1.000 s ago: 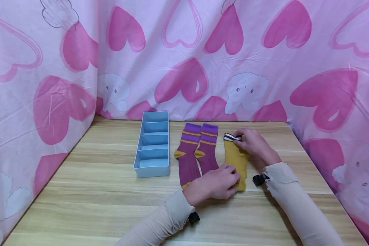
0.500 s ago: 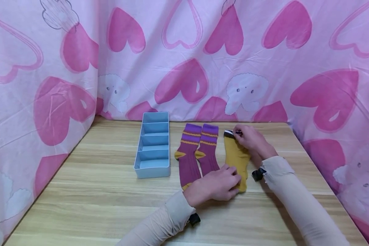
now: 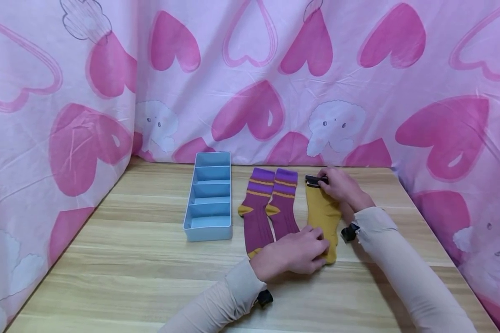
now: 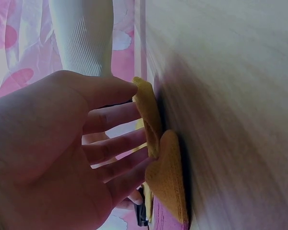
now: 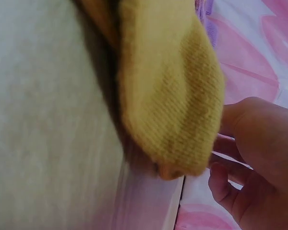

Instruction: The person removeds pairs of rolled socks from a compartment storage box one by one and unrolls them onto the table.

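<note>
A mustard-yellow sock [image 3: 322, 208] with a black-and-white cuff [image 3: 313, 180] lies lengthwise on the table. At the cuff, my right hand [image 3: 339, 184] pinches the band between thumb and fingers. My left hand [image 3: 302, 251] rests its fingertips on the toe end; in the left wrist view its fingers [image 4: 120, 148] reach out fairly straight against the fabric. The sock's heel bulges large in the right wrist view [image 5: 173, 96], partly hiding the right hand. Left of it lie two purple socks [image 3: 258, 219] with orange stripes, heels and toes, the left forearm overlapping their toe ends.
A light blue organizer box [image 3: 209, 233] with several compartments stands left of the purple socks. The wooden table [image 3: 121, 263] meets pink heart-patterned cloth [image 3: 254, 64] at the back and sides.
The right hand has shifted slightly, and the cuff it pinches has turned, now showing more black than white. The left hand has stayed at the toe, almost unmoved.
</note>
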A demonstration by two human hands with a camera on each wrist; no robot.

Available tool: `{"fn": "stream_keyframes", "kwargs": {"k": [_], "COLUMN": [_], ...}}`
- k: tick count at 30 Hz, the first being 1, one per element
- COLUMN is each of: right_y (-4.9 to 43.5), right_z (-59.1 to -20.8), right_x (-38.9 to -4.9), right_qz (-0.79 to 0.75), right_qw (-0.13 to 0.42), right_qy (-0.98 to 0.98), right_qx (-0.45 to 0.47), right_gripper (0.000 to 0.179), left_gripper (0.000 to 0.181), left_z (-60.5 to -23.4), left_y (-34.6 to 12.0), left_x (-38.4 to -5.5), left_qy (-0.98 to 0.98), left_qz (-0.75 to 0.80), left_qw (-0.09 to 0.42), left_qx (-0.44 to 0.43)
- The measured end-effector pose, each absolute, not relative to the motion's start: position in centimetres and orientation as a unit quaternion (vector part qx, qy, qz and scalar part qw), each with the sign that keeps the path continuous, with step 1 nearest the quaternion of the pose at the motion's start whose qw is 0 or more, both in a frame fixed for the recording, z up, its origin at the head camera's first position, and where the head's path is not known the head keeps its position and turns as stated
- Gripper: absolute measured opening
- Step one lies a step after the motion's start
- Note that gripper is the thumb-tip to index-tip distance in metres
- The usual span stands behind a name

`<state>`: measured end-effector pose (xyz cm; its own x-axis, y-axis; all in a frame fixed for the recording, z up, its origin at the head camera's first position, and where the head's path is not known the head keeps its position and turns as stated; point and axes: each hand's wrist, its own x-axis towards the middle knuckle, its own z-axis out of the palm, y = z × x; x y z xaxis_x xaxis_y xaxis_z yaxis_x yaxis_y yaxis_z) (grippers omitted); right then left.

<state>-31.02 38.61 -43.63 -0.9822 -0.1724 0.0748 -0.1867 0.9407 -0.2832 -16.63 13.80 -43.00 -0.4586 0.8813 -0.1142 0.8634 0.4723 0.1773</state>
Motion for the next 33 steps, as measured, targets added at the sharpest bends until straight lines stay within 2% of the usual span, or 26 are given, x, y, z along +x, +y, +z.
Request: {"fn": "stream_keyframes", "kwargs": {"k": [5, 12, 17, 21, 30, 33], "right_y": [38.7, 38.9, 38.9, 38.8, 38.3, 38.1], "right_z": [-43.8, -44.0, -43.7, -43.6, -43.8, -43.7], "right_x": [-31.5, -31.7, -31.9, -32.1, -32.6, -32.8], "right_qz": [0.141, 0.135, 0.127, 0.119, 0.103, 0.094], "right_qw": [0.035, 0.059, 0.023, 0.007, 0.066, 0.093], "right_qy": [-0.986, -0.987, -0.990, -0.991, -0.992, -0.991], "right_qx": [0.084, 0.068, 0.059, 0.052, 0.017, 0.017], "right_gripper": [0.027, 0.016, 0.035, 0.039, 0.033, 0.036], "left_gripper": [0.019, 0.020, 0.024, 0.025, 0.032, 0.036], "left_z": [-43.1, -42.9, -42.8, -42.8, -42.0, -41.0], "left_y": [13.9, 13.9, 13.9, 13.9, 12.7, 11.7], "left_x": [-16.7, -16.8, -17.0, -17.1, -18.5, -20.2], "left_qy": [0.850, 0.847, 0.847, 0.845, 0.828, 0.833], "left_qz": [0.047, 0.052, 0.056, 0.061, 0.118, 0.128], "left_qw": [0.093, 0.096, 0.102, 0.108, 0.134, 0.117], "left_qx": [0.516, 0.520, 0.518, 0.520, 0.531, 0.526]}}
